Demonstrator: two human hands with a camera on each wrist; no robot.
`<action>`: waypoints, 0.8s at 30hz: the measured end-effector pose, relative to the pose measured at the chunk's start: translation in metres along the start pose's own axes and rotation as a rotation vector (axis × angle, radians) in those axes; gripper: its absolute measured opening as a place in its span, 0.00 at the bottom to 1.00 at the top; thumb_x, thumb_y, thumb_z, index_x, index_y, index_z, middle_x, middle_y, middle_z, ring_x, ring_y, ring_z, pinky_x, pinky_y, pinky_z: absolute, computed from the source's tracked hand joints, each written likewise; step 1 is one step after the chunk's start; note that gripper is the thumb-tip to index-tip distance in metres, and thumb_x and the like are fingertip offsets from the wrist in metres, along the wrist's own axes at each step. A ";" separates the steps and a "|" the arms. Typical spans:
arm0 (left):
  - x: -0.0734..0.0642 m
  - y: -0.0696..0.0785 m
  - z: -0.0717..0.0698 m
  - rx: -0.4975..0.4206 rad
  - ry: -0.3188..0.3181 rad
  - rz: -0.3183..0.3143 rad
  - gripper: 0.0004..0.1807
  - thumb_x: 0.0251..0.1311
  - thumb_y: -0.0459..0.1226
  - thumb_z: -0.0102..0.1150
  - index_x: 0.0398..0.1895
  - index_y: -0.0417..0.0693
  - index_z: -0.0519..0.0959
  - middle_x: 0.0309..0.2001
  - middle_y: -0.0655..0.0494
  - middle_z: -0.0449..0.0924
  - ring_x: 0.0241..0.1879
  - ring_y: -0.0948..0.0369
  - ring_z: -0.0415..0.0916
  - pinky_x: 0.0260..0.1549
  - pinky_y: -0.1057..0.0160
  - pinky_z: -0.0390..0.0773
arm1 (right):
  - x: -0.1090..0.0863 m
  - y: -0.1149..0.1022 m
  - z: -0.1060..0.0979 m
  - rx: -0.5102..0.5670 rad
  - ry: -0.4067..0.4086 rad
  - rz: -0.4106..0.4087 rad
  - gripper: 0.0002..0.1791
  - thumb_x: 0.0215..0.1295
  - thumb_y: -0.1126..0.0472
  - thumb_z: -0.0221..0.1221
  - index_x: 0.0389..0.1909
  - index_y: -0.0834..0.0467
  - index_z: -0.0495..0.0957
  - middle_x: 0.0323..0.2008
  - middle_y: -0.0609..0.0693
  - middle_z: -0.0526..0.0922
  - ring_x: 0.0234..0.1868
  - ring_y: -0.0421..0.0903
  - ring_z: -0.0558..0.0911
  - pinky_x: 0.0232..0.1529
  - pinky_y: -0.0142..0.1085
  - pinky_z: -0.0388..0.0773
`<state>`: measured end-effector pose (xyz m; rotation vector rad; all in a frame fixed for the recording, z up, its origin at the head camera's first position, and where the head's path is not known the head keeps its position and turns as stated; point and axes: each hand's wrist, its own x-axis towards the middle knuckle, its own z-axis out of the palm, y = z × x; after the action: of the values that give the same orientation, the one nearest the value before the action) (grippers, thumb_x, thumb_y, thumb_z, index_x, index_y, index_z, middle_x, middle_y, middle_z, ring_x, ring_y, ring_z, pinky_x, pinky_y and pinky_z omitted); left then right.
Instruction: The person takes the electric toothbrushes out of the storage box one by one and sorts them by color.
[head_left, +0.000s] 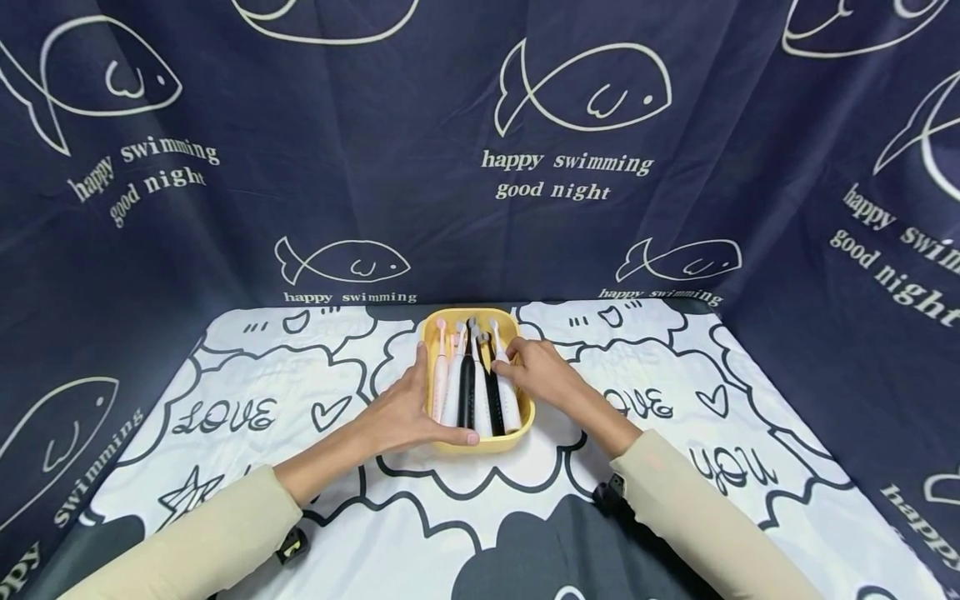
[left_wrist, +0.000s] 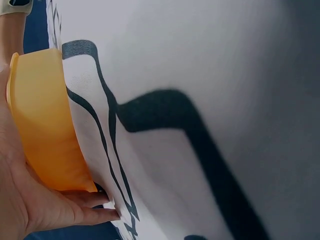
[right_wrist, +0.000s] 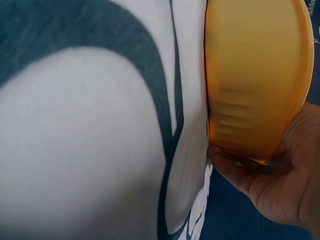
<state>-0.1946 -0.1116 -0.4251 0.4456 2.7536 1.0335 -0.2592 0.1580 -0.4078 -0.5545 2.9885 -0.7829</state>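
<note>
A yellow plastic bin [head_left: 491,445] sits on the patterned cloth and holds several electric toothbrushes side by side, heads toward the back. Among them are a pink one [head_left: 440,387], a black one [head_left: 467,396], another black one [head_left: 495,408] and a white one [head_left: 510,410]. My left hand [head_left: 405,412] grips the bin's left side, thumb along the front rim; the left wrist view shows its fingers around the yellow wall [left_wrist: 47,120]. On the right side, my right hand [head_left: 538,371] holds the bin's edge, thumb reaching over the toothbrushes. Its fingers bend against the outer wall [right_wrist: 255,75] in the right wrist view.
White cloth [head_left: 277,467] with dark line drawings and lettering covers the table. Behind and at both sides hangs a navy curtain [head_left: 435,167] with fish prints, close behind the bin. A dark cloud-shaped print [head_left: 555,550] lies at the near edge.
</note>
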 end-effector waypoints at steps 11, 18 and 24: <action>0.000 0.000 0.000 -0.009 0.002 0.010 0.97 0.41 0.77 0.83 0.93 0.47 0.22 0.93 0.36 0.45 0.89 0.41 0.57 0.83 0.38 0.68 | -0.001 0.011 0.001 0.122 0.023 -0.003 0.22 0.80 0.42 0.64 0.54 0.57 0.87 0.33 0.50 0.81 0.38 0.48 0.77 0.42 0.42 0.73; 0.000 0.001 -0.001 0.004 -0.016 -0.016 0.97 0.41 0.78 0.83 0.93 0.47 0.22 0.93 0.35 0.44 0.90 0.40 0.55 0.84 0.37 0.66 | 0.001 0.022 0.005 0.231 0.048 -0.034 0.18 0.78 0.44 0.67 0.51 0.54 0.89 0.44 0.54 0.74 0.43 0.50 0.72 0.46 0.43 0.69; 0.000 0.002 -0.002 -0.003 -0.029 -0.040 0.99 0.37 0.80 0.83 0.93 0.50 0.21 0.94 0.38 0.42 0.90 0.41 0.53 0.84 0.37 0.65 | 0.009 0.033 0.008 0.329 0.099 -0.048 0.17 0.78 0.47 0.69 0.52 0.56 0.90 0.44 0.53 0.73 0.44 0.47 0.71 0.48 0.42 0.69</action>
<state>-0.1950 -0.1115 -0.4224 0.4003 2.7231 1.0139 -0.2775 0.1778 -0.4301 -0.5866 2.8466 -1.3073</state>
